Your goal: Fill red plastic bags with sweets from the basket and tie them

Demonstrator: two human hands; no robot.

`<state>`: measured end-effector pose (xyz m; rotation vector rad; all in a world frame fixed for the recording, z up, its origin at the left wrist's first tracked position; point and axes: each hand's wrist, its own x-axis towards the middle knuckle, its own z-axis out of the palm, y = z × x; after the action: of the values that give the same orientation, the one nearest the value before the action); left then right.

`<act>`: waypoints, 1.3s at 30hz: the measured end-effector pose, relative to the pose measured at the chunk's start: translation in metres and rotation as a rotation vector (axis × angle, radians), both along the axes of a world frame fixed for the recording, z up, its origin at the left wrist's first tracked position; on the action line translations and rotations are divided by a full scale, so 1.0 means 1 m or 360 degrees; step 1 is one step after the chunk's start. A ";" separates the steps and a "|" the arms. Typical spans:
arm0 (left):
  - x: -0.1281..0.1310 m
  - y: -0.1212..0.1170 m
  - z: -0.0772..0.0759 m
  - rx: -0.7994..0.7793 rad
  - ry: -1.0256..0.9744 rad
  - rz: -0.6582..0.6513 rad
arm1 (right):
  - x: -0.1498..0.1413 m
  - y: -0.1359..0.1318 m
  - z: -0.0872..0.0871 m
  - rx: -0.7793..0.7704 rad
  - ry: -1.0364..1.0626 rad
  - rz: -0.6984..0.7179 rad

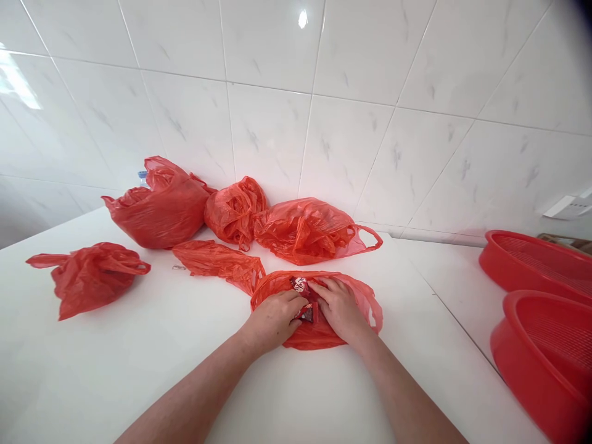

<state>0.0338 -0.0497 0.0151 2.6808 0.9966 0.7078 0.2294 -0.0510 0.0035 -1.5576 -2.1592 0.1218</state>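
A red plastic bag (pixel 333 339) lies flattened in front of me with its mouth open upward. Inside it are small dark red wrapped packets; one packet (pixel 300 285) with a white print is near the far side, and another packet (pixel 307 313) is close to the middle. My left hand (pixel 275 316) reaches in from the left, its thumb and fingers curled around the nearer packet. From the right, my right hand (pixel 341 308) rests in the bag, fingers stretched and a little apart, fingertips touching the packets. Its thumb is hard to make out.
Along the tiled wall stand a full red bag (pixel 161 213), a crumpled red bag (pixel 235 209) and a looser red bag (pixel 308 228). A flattened red bag (pixel 219 262) and a knotted red bag (pixel 99 277) lie left. Red plastic baskets (pixel 518 333) stand at right on the white table (pixel 222 394).
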 end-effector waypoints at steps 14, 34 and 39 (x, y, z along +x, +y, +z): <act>-0.001 0.002 -0.002 0.0039 0.0013 -0.0012 | 0.001 0.002 0.000 0.0181 0.0304 -0.0114; 0.002 0.004 0.007 -0.0109 -0.0166 0.0487 | 0.004 -0.010 0.029 -0.0013 0.0553 -0.0224; 0.001 0.007 0.005 -0.0048 -0.0039 0.0440 | 0.013 -0.014 0.039 0.0145 0.0553 -0.0430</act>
<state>0.0349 -0.0431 0.0202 2.5287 1.3765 0.7654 0.2426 -0.0647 0.0428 -1.6234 -1.6532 0.1876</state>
